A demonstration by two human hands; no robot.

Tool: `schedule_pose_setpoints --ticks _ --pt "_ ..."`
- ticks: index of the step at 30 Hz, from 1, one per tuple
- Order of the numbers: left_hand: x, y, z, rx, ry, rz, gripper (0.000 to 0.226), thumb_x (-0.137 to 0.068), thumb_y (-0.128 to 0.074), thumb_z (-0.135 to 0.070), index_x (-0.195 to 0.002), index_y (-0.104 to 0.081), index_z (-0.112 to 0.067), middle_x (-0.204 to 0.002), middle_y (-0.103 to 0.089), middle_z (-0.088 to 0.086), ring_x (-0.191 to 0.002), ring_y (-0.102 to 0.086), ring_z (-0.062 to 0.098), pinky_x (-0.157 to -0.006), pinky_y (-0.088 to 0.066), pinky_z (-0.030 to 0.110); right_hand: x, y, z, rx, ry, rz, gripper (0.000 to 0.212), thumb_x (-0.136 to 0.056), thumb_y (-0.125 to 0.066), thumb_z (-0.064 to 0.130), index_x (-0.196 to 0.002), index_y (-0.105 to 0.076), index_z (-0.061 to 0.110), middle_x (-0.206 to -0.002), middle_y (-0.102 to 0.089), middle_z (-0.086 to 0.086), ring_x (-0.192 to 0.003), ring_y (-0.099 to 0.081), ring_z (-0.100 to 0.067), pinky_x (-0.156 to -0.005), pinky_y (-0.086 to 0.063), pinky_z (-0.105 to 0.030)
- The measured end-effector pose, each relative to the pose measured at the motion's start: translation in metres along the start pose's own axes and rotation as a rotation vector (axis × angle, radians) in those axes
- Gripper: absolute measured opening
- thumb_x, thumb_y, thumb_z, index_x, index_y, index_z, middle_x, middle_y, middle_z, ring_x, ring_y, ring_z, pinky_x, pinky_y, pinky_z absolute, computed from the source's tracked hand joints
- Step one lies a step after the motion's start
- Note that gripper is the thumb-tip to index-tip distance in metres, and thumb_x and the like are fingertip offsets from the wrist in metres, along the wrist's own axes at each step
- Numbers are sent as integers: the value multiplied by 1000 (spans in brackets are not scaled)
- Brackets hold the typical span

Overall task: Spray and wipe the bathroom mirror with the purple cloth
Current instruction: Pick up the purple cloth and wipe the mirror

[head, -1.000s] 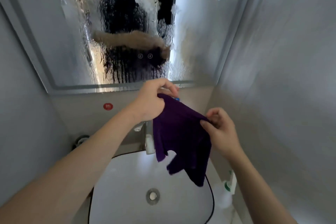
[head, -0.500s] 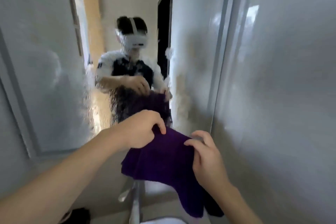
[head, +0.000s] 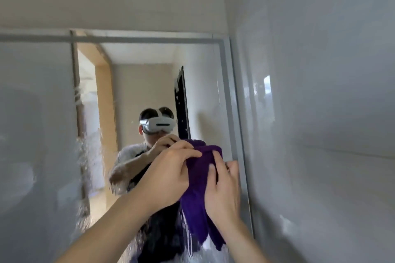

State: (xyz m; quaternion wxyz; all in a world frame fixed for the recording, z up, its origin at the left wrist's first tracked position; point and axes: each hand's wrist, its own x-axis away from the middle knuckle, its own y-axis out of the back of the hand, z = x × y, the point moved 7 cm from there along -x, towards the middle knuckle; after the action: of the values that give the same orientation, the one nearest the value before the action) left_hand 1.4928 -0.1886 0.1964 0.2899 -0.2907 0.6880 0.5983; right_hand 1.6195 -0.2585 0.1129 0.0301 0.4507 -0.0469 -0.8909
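Both hands are now lifting the purple cloth (head: 199, 179) up from sink height to the right side of the mirror (head: 42, 134), near its right frame edge, where a second ago it was hanging open over the basin. The cloth is no longer spread between them; it is being bunched, which suggests spraying is done and wiping is about to begin. The left hand (head: 168, 175) is gripping the cloth's top fold with curled fingers, while the right hand (head: 223, 190) is pinching its right edge, thumb lying across the fabric. The cloth's tail is dangling below both hands, against droplets streaking the lower glass.
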Motion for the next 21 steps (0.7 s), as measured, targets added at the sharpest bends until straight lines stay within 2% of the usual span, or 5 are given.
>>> schedule_pose_setpoints --ticks 3,6,11,14,21 --pt "-20 10 19 -12 23 -16 45 -95 -51 2 -131 -70 -18 -129 -58 -15 -123 -52 0 -114 -39 19 -33 -10 17 -130 10 -14 46 -106 -41 37 -150 -49 26 -134 -38 14 -125 -46 -8 -106 -46 -30" --pt "-23 9 33 -114 13 63 44 -91 -54 -11 -131 -70 -24 -129 -60 -16 -128 -50 2 -118 -36 28 -40 -36 18 35 105 103 50 -108 -38 37 -157 -37 26 -169 -12 11 -155 -9 -15 -127 -17 -39" --pt "-15 17 57 -282 -22 124 57 -83 -47 -23 -138 -63 -27 -139 -53 -14 -136 -40 6 -120 -32 32 -38 -57 -1 317 209 146 67 -105 -32 31 -164 -1 22 -169 25 7 -158 13 -22 -127 3 -48" --pt "-15 32 74 -433 -25 88 59 -86 -50 -25 -145 -54 -28 -155 -42 -11 -145 -31 14 -120 -31 39 -47 -62 -9 395 182 179 109 -96 -61 28 -152 32 20 -161 43 4 -154 27 -22 -124 16 -48" --pt "-50 36 90 -806 -49 190 97 -85 -69 -44 -162 -10 -34 -174 10 3 -159 9 30 -127 1 56 -122 -47 40 371 135 57 98 -93 -62 27 -162 6 12 -171 19 -4 -158 13 -26 -127 3 -56"
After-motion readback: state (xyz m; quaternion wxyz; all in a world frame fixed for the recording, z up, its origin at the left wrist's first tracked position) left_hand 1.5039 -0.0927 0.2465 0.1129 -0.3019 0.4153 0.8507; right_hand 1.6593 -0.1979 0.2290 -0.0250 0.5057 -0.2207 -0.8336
